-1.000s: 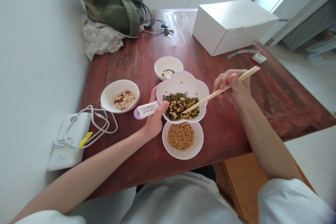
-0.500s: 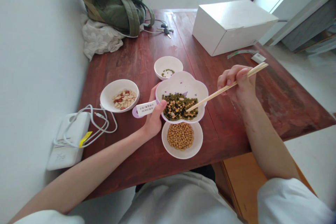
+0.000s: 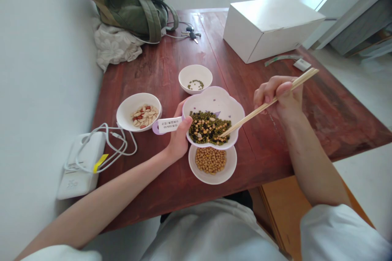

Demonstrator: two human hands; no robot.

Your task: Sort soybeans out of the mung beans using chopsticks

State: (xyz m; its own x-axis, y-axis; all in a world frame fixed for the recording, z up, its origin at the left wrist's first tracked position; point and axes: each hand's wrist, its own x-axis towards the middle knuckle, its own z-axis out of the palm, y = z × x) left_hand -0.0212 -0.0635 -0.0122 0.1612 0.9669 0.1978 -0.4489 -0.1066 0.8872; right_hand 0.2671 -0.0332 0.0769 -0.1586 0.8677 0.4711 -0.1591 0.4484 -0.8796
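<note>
My left hand (image 3: 179, 136) grips the labelled handle of a flower-shaped lilac bowl (image 3: 214, 100) and tilts it; the bowl holds mixed green, dark and yellow beans (image 3: 208, 127). My right hand (image 3: 280, 98) is closed on a pair of wooden chopsticks (image 3: 266, 104), whose tips rest among the mixed beans at the bowl's right side. Just below sits a white bowl of soybeans (image 3: 211, 161), partly covered by the tilted bowl. A small white bowl with a few green beans (image 3: 195, 78) stands behind. A white bowl of peanuts and pale seeds (image 3: 139, 111) is to the left.
All of this is on a red-brown wooden table (image 3: 306, 122). A white cardboard box (image 3: 269, 24) stands at the back right, a green backpack (image 3: 128, 0) and floral cloth at the back left, keys (image 3: 191, 34) between them. A white device with coiled cable (image 3: 85, 159) lies at the left edge.
The flower bowl has tipped a little further toward the soybean bowl. My right hand shifted slightly right and the chopstick tips stayed in the mixed beans.
</note>
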